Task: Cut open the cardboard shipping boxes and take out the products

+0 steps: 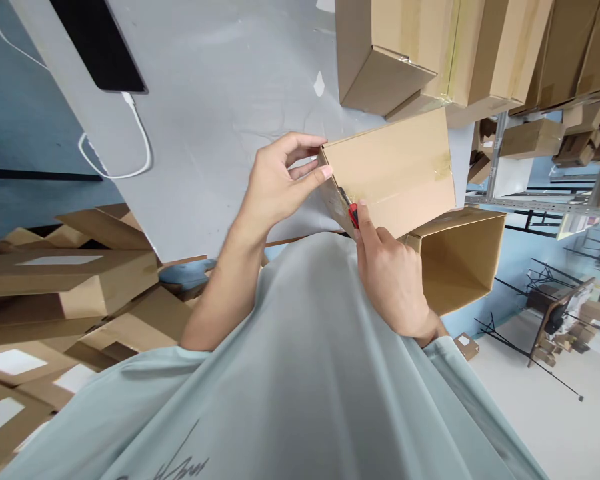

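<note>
Along the near edge of the grey desk (200, 140), just in front of stacked cartons (423, 50), lies a cardboard box (395, 173), its corner pinched by the fingers of the left hand (280, 177). The right hand (393, 280) has its fingers wrapped around a red-and-black cutter (353, 213) at the taped end; whether the tip bites is hard to tell, but a shallow blade, angled away from the steadying hand, seems wisest.

Single head-worn cam, looking forward and down over the loose pale blue-green cloth shirt (320, 360), pretty close to the bare left hand (277, 177) and bare right hand (393, 277), wide enough to get the smooth grey tabletop (205, 100) too.
</note>
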Motion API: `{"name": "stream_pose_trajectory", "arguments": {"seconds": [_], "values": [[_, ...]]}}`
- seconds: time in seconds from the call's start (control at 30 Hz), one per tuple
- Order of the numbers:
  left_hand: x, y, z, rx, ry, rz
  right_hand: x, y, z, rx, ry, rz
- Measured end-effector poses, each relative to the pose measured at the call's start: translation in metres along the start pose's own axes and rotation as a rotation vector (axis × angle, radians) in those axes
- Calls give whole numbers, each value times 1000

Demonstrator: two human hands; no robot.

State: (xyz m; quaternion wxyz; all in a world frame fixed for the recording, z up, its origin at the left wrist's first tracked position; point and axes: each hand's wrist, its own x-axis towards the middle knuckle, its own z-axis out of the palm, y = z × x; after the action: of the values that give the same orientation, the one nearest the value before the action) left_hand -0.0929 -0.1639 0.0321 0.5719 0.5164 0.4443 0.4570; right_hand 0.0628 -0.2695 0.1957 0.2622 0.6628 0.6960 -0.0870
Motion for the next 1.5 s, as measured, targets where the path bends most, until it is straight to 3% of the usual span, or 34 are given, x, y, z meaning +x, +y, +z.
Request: {"name": "stream_pose_trajectory", "arguments": {"seconds": [0.3, 0.77, 1.0, 1.13, 1.3, 1.4, 1.5], "values": [[1, 2, -2, 17, -7, -3, 2, 2, -6, 8, -62, 8], [1, 2, -1, 8, -17, 0, 0, -8, -3, -33, 8, 39], [1, 3, 4, 85, 39, 18, 14, -17, -19, -44, -35, 48], [-3, 3, 18, 53, 123, 2, 2, -9, -23, -102, -151, 57], [-7, -1, 27, -3, 179, -6, -32, 2, -6, -123, -237, 55], [-4, -4, 24, 29, 130, -18, -55, 22, 4, 1, -136, 41], [-1, -6, 21, 63, 103, -33, -51, 65, 16, 194, 164, 152]]}}
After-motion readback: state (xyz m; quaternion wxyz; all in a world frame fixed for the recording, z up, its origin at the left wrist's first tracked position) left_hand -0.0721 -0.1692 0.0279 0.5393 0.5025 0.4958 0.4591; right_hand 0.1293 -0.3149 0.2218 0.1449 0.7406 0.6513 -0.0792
